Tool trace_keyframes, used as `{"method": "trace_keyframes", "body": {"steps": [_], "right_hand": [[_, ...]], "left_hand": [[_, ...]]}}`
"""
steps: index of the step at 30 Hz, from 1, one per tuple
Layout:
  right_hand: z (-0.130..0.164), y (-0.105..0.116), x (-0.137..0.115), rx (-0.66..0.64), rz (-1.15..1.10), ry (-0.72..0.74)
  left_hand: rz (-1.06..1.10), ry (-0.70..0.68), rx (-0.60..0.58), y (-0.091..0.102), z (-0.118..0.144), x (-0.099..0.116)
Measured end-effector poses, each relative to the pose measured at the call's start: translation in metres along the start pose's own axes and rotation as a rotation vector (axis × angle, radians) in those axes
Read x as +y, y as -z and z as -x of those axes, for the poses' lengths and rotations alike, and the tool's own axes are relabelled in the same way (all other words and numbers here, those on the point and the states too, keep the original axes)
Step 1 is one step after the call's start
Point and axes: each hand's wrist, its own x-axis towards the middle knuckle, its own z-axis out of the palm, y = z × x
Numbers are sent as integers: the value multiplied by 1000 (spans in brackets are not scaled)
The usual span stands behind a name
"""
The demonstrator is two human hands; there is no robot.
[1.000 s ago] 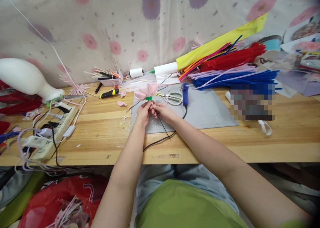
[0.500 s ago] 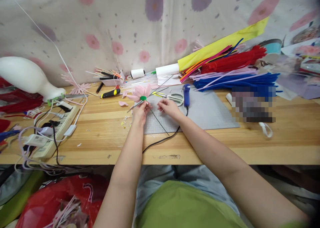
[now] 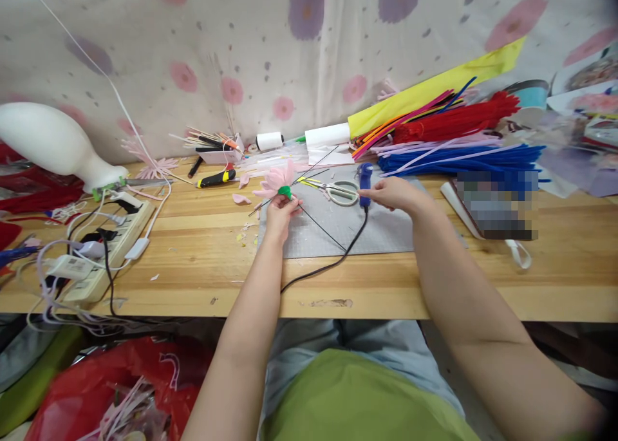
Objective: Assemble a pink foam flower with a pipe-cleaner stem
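While left hand (image 3: 279, 210) fingers keep pinching flower (image 3: 276, 180), right hand (image 3: 390, 193) now apparently grips glue gun (image 3: 364, 185).

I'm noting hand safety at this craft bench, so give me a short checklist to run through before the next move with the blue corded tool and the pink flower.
1. Left hand grips the pink flower at its green base: ok.
2. Right hand is on the blue corded tool: ok; whether the fingers have closed round it: cannot tell.
3. The tool's black cord runs free over the grey mat: not ok, the flower's thin wire stem lies across it.
4. Scissors lie apart from both hands: not ok, they sit right beside the tool.
5. Tool switched on or hot: cannot tell.
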Motion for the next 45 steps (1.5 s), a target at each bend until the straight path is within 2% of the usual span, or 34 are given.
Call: {"method": "trace_keyframes", "body": {"steps": [2, 5, 8, 12, 13, 16, 20, 22, 25, 29, 39, 45], "right_hand": [[-9, 1, 10, 118, 67, -56], [-25, -10, 16, 314, -31, -49], [-35, -28, 13, 378, -154, -27], [-25, -39, 2, 567, -201, -63], [-19, -39, -2, 575, -201, -53], [-1, -41, -24, 451, -186, 68], [11, -57, -70, 323, -246, 495], [9, -65, -92, 293, -297, 585], [3, -73, -116, 301, -320, 542], [-2, -75, -127, 351, -298, 444], [-10, -77, -115, 332, -492, 430], [-23, -83, -105, 289, -671, 456]], "left_hand": [[-20, -42, 4, -1, 0, -2], [-37, -87, -3, -2, 0, -4], [-52, -105, -8, -2, -1, -5], [-80, -113, -2, -3, -2, -8], [-86, -123, 0, -3, -2, -9], [-107, -162, 10, -6, -3, -11], [-128, -178, 62, -8, -3, -12], [-117, -177, 77, -8, -3, -12], [-124, -183, 71, -7, -2, -12], [-160, -190, 99, -8, -1, -11], [-74, -147, 65, -10, 0, -12], [-49, -52, 45, -9, 0, -10]]}}
